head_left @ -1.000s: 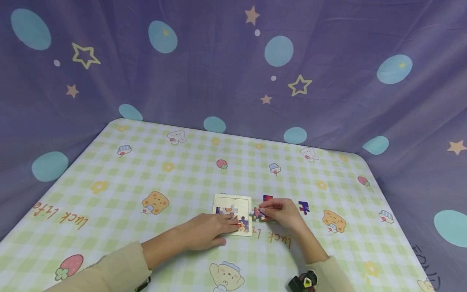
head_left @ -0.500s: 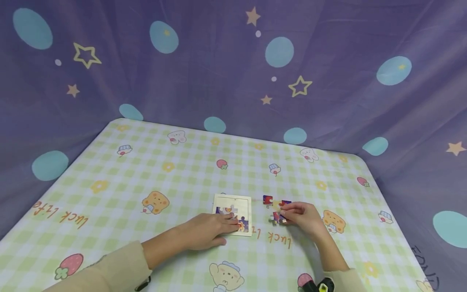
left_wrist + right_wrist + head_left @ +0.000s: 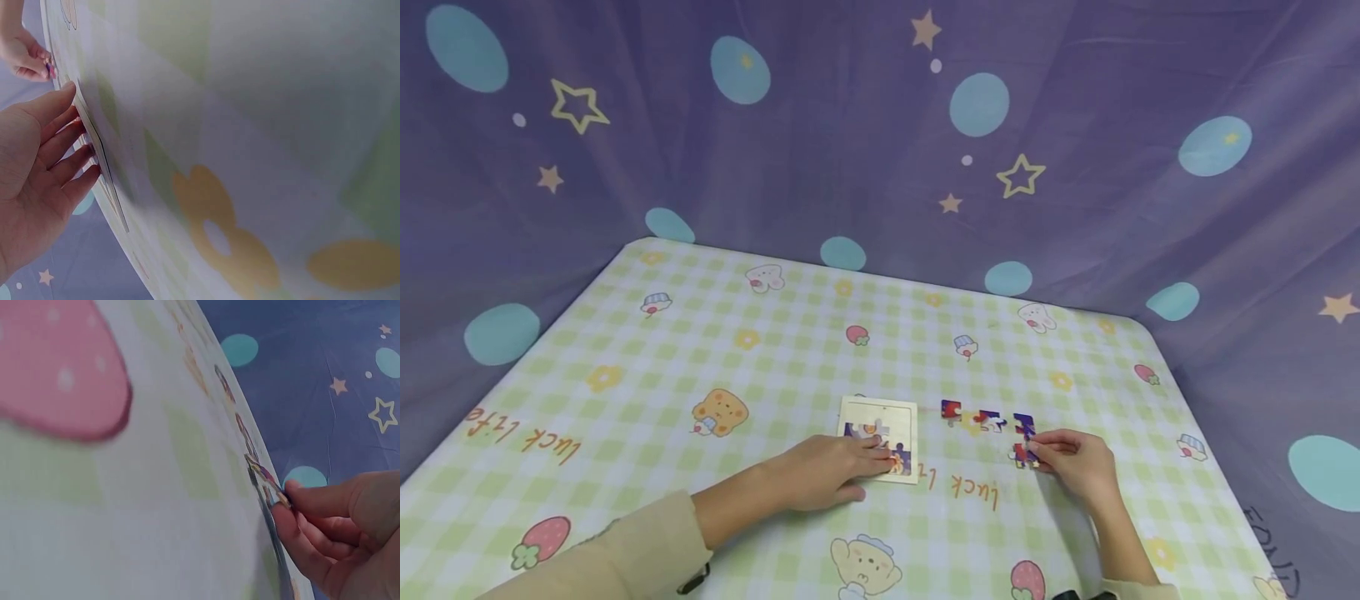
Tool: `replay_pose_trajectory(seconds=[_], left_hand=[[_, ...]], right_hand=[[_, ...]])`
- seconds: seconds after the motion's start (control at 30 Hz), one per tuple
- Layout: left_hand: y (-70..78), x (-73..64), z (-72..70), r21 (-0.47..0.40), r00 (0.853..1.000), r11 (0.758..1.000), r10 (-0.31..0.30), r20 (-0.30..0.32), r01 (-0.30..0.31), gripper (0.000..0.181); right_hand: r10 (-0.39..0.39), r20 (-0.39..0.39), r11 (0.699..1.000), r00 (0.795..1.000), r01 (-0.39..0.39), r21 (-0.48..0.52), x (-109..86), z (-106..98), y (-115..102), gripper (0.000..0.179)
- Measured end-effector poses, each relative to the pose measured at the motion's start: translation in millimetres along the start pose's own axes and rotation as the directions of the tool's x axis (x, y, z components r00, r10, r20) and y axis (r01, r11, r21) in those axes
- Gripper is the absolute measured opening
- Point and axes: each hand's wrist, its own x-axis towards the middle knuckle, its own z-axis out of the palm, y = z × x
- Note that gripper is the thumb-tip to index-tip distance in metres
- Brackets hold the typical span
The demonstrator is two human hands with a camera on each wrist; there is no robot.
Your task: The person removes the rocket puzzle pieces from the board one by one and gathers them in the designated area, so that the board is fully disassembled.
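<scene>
In the head view, my left hand [image 3: 831,471] lies with its fingers across a shallow jigsaw tray [image 3: 887,411] with a pale wooden rim. A few joined puzzle pieces [image 3: 900,458] fill the tray's near part, partly hidden under the fingers; its far part shows bare wood. The left wrist view has those fingers [image 3: 69,147] stretched along the tray's edge. My right hand [image 3: 1082,467] pinches a red and purple puzzle piece [image 3: 1021,456] between thumb and finger, right of the tray. From the right wrist, this piece [image 3: 269,478] appears tilted, close over the tabletop.
Three loose pieces lie in a row right of the tray: a red one [image 3: 951,411], a purple and white one [image 3: 991,422] and a purple one [image 3: 1023,425] beside the held piece. A green checked cloth [image 3: 775,367] covers the table; a purple curtain [image 3: 865,150] hangs behind.
My right hand has carried the pinched piece rightward, from beside the tray to just below the rightmost loose piece. The left hand has stayed on the tray.
</scene>
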Motion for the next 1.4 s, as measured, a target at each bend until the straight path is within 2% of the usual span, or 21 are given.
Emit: replay_pose_trajectory(seconds=[0.3, 0.67, 0.93, 1.13, 1.4], left_hand=[[0.6, 0.7, -1.6, -0.003, 1.000, 1.000, -0.002, 0.000, 0.002, 0.047], [3.1, 0.2, -1.1, -0.010, 1.000, 1.000, -0.007, -0.005, 0.007, 0.046], [2.7, 0.7, -1.2, -0.015, 1.000, 1.000, -0.013, 0.003, 0.013, 0.046], [1.2, 7.7, -6.9, -0.043, 0.998, 0.997, -0.059, 0.035, 0.061, 0.041], [3.9, 13.3, -12.0, -0.082, 0.998, 0.995, -0.064, 0.005, 0.064, 0.030]], right_hand=[[-0.047, -0.102, 0.993, 0.994, 0.035, -0.114, 0.0, 0, 3, 0.020], [-0.065, -0.137, 0.982, 0.988, 0.040, -0.183, -1.2, 0, 4, 0.018], [-0.102, -0.118, 0.971, 0.988, 0.073, -0.229, -3.4, -2, -5, 0.020], [-0.159, -0.092, 0.954, 0.983, 0.129, -0.271, -3.5, 1, -24, 0.017], [-0.244, -0.040, 0.950, 0.969, 0.231, -0.209, -1.6, 20, -42, 0.012]])
